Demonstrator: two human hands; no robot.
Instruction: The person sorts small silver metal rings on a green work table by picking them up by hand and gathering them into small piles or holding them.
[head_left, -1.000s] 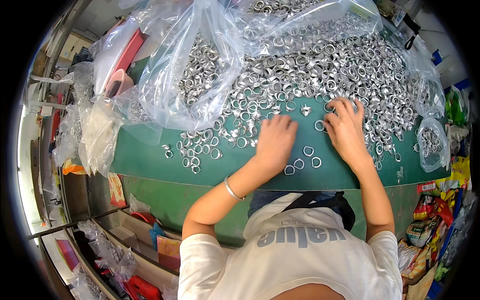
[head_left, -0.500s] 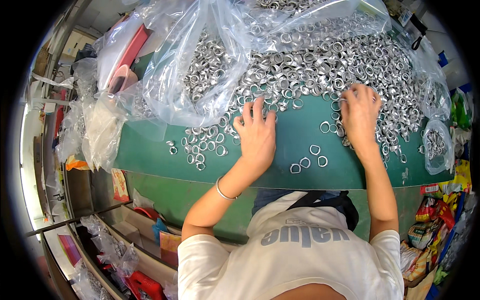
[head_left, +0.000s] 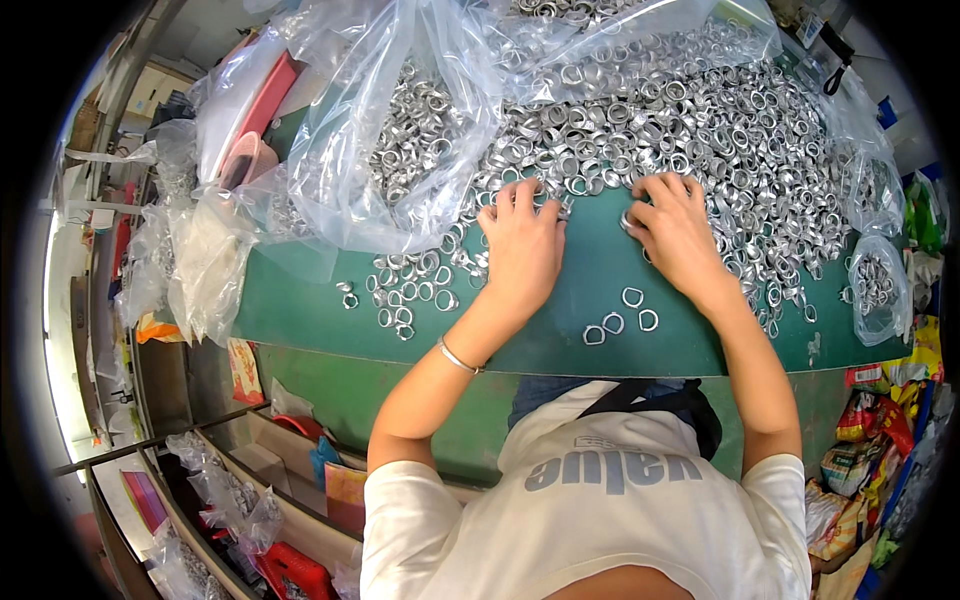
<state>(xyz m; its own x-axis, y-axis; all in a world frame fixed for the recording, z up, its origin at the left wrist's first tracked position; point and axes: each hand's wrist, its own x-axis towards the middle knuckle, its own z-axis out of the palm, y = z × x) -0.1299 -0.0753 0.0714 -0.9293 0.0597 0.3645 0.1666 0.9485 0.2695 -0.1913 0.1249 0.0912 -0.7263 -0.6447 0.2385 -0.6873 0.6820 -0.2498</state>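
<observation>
The right hand (head_left: 682, 240) has been brought leftward at the near edge of the pile (head_left: 700, 120), so a ring (head_left: 628, 222) is reached; its grip and the left hand's (head_left: 524, 252) cannot be told.

Silver-grey metal rings (head_left: 690, 125), open bands with a dull sheen, lie heaped at many angles beyond my fingers (head_left: 516, 197) on the green counter (head_left: 597, 240). One ring (head_left: 628, 222) sits at the fingertips of my right hand (head_left: 678, 225); others lie against those of my left hand (head_left: 523, 250), their grip unclear. Four rings (head_left: 622, 322) lie flat nearer me, well apart from the heap; a looser cluster (head_left: 405, 292) lies to my left.
</observation>
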